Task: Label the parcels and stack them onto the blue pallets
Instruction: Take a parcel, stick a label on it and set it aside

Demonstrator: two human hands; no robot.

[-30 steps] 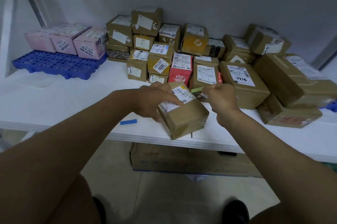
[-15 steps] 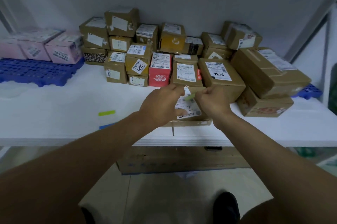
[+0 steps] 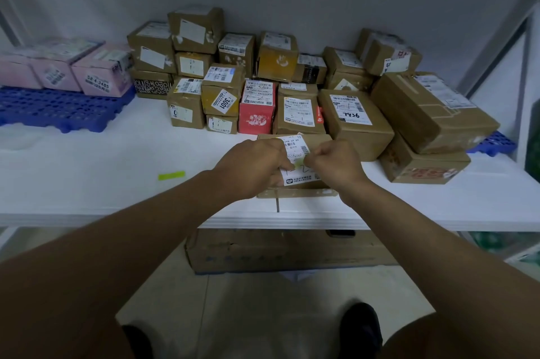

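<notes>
Here, left hand [image 3: 251, 167] and right hand [image 3: 333, 164] both pinching green sticker [image 3: 298, 163] atop parcel [image 3: 317, 142].

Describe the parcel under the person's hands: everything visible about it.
The brown cardboard parcel lies flat near the front edge of the white shelf, its white barcoded shipping label facing up. The left hand and right hand rest on it, pinching a small yellow-green sticker over the label. Taped seams show along its front side.
</notes>
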